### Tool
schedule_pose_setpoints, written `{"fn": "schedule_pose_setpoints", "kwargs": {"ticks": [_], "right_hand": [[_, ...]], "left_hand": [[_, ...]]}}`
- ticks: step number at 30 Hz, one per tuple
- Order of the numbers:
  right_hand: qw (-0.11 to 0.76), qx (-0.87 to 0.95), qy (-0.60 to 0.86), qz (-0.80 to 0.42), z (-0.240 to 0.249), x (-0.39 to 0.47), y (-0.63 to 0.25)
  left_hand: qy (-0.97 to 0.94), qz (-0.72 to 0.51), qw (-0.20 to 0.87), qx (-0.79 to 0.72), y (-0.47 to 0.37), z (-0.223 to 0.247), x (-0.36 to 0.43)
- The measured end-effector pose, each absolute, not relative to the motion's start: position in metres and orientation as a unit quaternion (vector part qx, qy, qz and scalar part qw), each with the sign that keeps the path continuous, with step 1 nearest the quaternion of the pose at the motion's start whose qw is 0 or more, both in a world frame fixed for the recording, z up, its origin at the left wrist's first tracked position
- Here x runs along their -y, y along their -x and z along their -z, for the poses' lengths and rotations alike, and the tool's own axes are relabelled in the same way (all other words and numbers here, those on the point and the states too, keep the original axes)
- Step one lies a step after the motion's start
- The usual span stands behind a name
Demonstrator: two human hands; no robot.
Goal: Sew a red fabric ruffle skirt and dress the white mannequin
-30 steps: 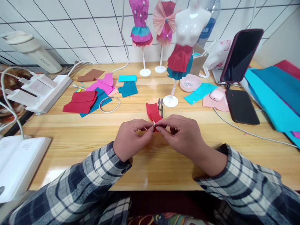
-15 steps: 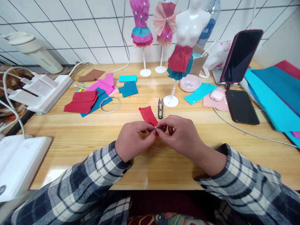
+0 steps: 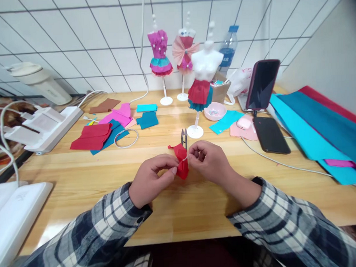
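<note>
A small piece of red crepe-like material is gathered at its middle, where a short white thread crosses it. My left hand is closed, thumb and forefinger pinching the left side of the red piece. On the other side my right hand is closed in a pinch on the thread's right end, just off the red piece. Behind them lie black thread snips, points away from me, partly covered by the red piece. A white mannequin in a red and teal skirt stands beyond.
Two dressed mannequins stand at the wall. Coloured scraps and a wire ring lie left, near a power strip. On the right are a bead bowl, a propped phone, a power bank and coloured sheets.
My hands have moved slightly apart, and the red piece now shows gathered with the white thread across it. It now overlaps the snips' handles. The camera view has tilted up and shifted.
</note>
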State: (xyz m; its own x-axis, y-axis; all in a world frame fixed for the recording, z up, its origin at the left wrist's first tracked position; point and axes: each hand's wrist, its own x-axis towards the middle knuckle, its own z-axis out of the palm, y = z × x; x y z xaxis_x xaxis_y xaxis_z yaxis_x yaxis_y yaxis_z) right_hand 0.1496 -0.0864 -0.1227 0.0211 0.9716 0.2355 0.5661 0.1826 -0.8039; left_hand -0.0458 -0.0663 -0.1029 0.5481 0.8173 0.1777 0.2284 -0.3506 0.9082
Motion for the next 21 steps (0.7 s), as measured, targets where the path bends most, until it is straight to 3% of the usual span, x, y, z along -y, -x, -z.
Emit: {"fn": "schedule_pose_setpoints", "kwargs": {"ticks": [10, 17, 21], "right_hand": [[0.397, 0.627, 0.635, -0.215, 0.128, 0.070, -0.168], [0.399, 0.614, 0.654, -0.191, 0.133, 0.063, -0.179], [0.447, 0.595, 0.645, -0.176, 0.130, 0.065, -0.181]], "left_hand": [[-0.587, -0.351, 0.647, -0.338, 0.059, 0.111, 0.061], [-0.480, -0.395, 0.719, -0.311, 0.059, 0.097, 0.068], [-0.413, -0.402, 0.764, -0.290, 0.063, 0.092, 0.067]]}}
